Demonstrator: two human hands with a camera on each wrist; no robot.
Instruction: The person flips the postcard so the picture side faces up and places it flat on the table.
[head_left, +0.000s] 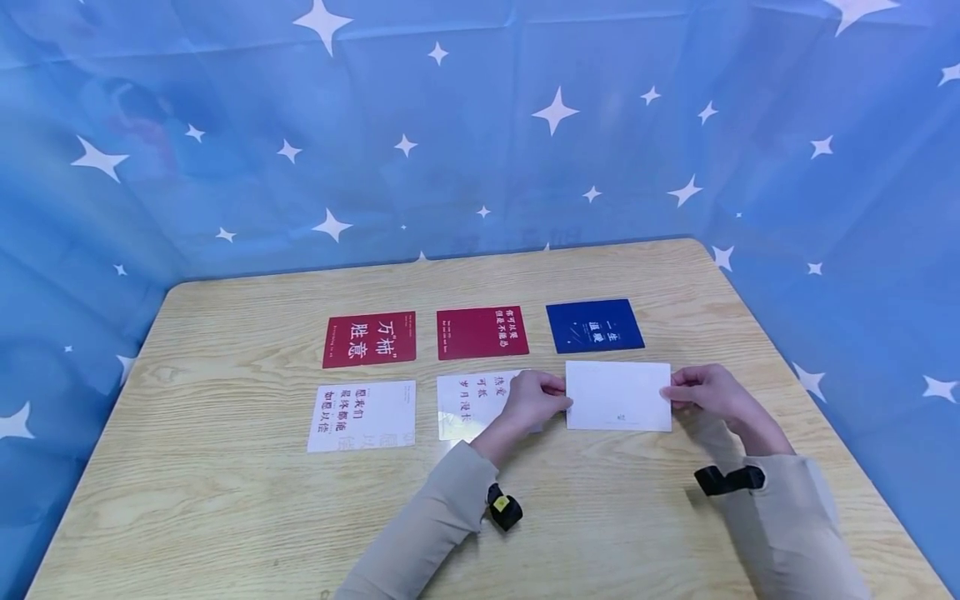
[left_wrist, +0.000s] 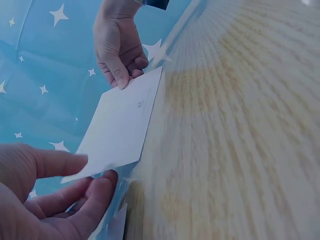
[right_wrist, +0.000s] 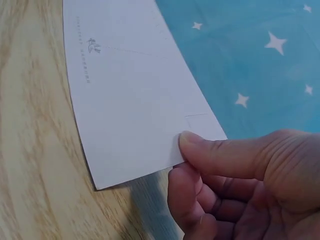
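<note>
A white postcard (head_left: 618,396), its nearly blank side with a small printed mark facing up, is held level between both hands. My left hand (head_left: 534,400) pinches its left edge, thumb on top and fingers beneath. At the opposite edge, my right hand (head_left: 712,396) pinches it the same way, with the thumb (right_wrist: 215,152) on the upper face. In the left wrist view the postcard (left_wrist: 122,125) tilts over the wooden table. Partly covered by my left hand lies a white card (head_left: 468,404) with dark red writing.
Behind are a red card (head_left: 369,340), another red card (head_left: 482,333) and a dark blue card (head_left: 595,326) in a row. Front left lies a white lettered card (head_left: 362,415). The wooden table (head_left: 225,517) meets a blue star-patterned curtain (head_left: 480,125) at its back and sides.
</note>
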